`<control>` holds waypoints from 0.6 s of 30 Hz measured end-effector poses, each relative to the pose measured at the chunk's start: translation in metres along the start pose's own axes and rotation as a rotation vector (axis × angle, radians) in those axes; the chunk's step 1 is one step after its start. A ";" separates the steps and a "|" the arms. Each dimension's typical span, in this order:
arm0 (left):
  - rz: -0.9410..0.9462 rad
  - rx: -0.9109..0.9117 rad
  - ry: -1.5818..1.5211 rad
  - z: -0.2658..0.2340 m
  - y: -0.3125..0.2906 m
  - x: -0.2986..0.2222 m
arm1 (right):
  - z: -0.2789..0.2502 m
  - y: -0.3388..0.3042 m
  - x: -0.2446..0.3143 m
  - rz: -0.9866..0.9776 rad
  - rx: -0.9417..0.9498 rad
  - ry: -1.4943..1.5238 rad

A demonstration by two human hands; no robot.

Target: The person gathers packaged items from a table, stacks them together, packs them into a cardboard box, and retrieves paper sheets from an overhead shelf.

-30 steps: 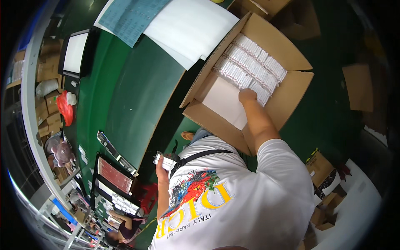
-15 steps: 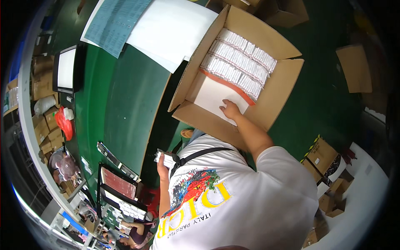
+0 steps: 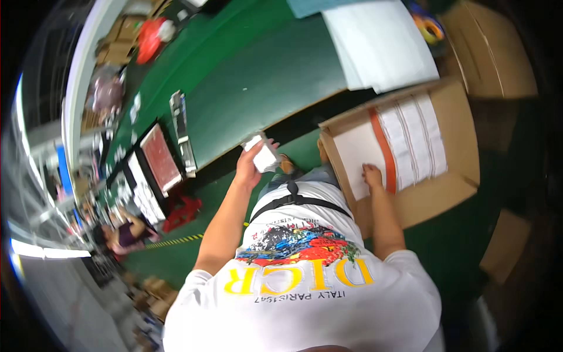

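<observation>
My left hand [image 3: 248,169] is raised above my lap by the table edge, its fingers closed around a small white block-shaped bundle [image 3: 265,155]. What the bundle is made of is too blurred to tell. To my right stands an open brown cardboard carton [image 3: 431,202]. Rows of thin white packets [image 3: 413,141] fill its far-right part. A strip of orange-red material [image 3: 382,149] runs along the edge of those rows. Inside the carton, my right hand [image 3: 372,176] is over the white sheet [image 3: 352,152], beside the strip. Its fingers are loosely bent and apart, with nothing seen in them.
A green table [image 3: 264,82] stretches in front of me, bearing white sheets [image 3: 381,47]. At its left end are a long narrow box [image 3: 180,126] and a red panel in a dark frame [image 3: 158,155]. Another person [image 3: 129,229] is at the far left. More cartons [image 3: 492,47] stand right.
My view has swung, so the carton now appears farther right. The left hand has come up and forward with the white bundle. My right hand stays in the carton, nearer the orange strip.
</observation>
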State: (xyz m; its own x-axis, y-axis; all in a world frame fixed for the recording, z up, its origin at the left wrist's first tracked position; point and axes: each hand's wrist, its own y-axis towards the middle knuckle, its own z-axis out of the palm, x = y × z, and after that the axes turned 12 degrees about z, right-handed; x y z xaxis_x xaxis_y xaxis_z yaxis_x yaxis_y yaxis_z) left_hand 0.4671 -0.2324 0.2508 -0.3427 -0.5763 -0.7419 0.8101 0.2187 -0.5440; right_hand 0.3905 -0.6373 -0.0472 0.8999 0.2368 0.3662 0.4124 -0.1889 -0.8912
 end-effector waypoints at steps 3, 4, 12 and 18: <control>0.057 -0.046 0.068 -0.011 -0.003 0.001 | 0.005 -0.014 0.027 -0.019 0.024 0.046; 0.051 -0.071 0.098 -0.023 0.000 0.009 | 0.001 -0.014 0.030 -0.033 0.022 0.073; 0.159 -0.971 0.650 -0.249 -0.081 0.093 | -0.046 -0.159 0.172 -0.710 -0.467 0.152; -0.093 -1.182 0.817 -0.299 -0.152 0.119 | -0.049 -0.224 0.270 -0.919 -0.399 0.235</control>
State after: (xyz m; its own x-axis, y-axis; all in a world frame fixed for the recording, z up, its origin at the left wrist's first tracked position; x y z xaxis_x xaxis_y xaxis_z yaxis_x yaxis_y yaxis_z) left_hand 0.1611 -0.0990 0.1283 -0.8711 -0.1082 -0.4790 0.0476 0.9522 -0.3016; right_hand 0.5475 -0.5778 0.2647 0.2000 0.2649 0.9433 0.9342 -0.3417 -0.1022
